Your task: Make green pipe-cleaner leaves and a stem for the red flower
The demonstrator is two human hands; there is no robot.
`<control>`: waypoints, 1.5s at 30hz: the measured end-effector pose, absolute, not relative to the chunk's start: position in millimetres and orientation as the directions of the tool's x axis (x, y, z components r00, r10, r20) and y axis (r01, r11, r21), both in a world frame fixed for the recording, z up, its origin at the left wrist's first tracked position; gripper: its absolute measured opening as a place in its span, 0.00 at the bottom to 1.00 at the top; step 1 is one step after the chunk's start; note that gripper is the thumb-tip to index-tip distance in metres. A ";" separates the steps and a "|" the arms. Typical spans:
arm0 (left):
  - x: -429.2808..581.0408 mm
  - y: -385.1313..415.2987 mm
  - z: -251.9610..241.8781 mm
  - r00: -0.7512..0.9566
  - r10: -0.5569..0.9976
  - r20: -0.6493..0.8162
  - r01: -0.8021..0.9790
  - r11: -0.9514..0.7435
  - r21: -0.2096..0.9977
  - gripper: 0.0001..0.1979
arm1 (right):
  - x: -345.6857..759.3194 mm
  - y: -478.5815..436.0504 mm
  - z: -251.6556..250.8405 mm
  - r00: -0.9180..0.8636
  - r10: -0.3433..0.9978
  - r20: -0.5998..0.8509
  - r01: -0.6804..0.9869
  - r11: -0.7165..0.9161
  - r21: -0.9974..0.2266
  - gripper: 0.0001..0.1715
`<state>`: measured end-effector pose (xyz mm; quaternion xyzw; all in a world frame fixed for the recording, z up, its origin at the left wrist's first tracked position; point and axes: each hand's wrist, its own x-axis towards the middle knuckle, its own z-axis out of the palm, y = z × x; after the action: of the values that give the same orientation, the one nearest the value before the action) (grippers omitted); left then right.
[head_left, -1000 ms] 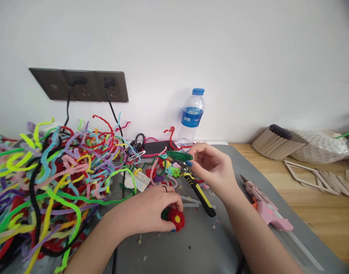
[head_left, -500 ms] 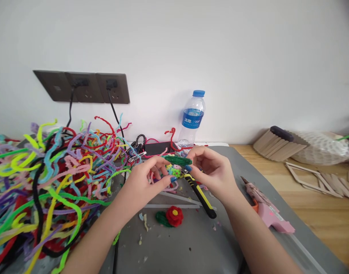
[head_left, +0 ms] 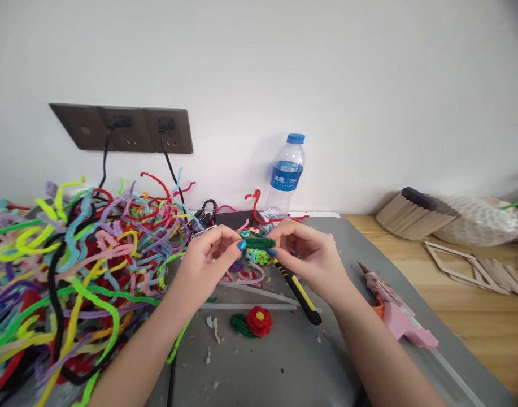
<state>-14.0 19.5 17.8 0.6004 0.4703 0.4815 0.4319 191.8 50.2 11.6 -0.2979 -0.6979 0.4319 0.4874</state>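
Between my two hands a dark green pipe-cleaner leaf is stretched sideways above the grey table. My left hand pinches its left end between thumb and fingers. At its right end, my right hand closes thumb and fingertips on it. Below lies a red pipe-cleaner flower with a yellow centre, and a green leaf is at its left side. Yellow-and-black handled pliers or cutters rest under my right hand; their head is hidden.
A large heap of coloured pipe cleaners covers the left side. A water bottle stands by the wall. At right lies a pink glue gun. Clear glue sticks and scraps lie near the flower. Wooden sticks sit far right.
My left hand has shifted up and its fingers have closed on the leaf's left end. The leaf has moved slightly down and lies more level.
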 end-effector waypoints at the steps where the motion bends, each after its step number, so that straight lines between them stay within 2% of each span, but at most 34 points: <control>1: -14.0 19.1 18.4 0.085 0.977 0.193 0.161 -0.205 0.965 0.06 | 191.8 50.8 11.0 -0.340 0.841 0.421 -0.005 0.445 -0.895 0.05; 5: -14.1 18.2 18.2 0.058 0.967 0.247 0.205 -0.254 0.945 0.05 | 191.4 53.1 9.2 -0.334 0.859 0.389 -0.018 0.406 -0.914 0.08; 15: -13.6 18.8 13.4 0.020 0.927 0.375 0.333 -0.360 0.871 0.04 | 190.0 53.5 8.4 -0.319 0.878 0.357 -0.015 0.372 -0.928 0.07; 25: -12.7 17.0 18.2 0.032 0.925 0.378 0.361 -0.364 0.859 0.04 | 189.6 52.5 12.0 -0.306 0.888 0.344 -0.008 0.359 -0.933 0.11; 29: -14.0 16.7 17.4 0.002 0.927 0.375 0.365 -0.350 0.863 0.04 | 190.1 52.7 12.4 -0.291 0.885 0.363 -0.040 0.368 -0.929 0.15; 33: -13.8 16.9 17.0 -0.026 0.928 0.372 0.360 -0.338 0.870 0.04 | 190.7 54.5 12.3 -0.162 0.897 0.411 -0.052 0.408 -0.911 0.18; 38: -13.6 17.2 15.9 -0.048 0.933 0.358 0.339 -0.321 0.884 0.03 | 192.7 57.4 10.8 -0.036 0.897 0.440 0.010 0.441 -0.898 0.19; 45: -13.1 17.0 15.4 -0.046 0.963 0.266 0.249 -0.247 0.937 0.03 | 193.9 57.9 10.4 -0.088 0.888 0.451 0.066 0.457 -0.887 0.25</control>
<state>-13.1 17.0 15.4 0.5977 0.5067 0.5159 0.3462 193.9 57.9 10.4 -0.3722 -0.6411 0.3648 0.5634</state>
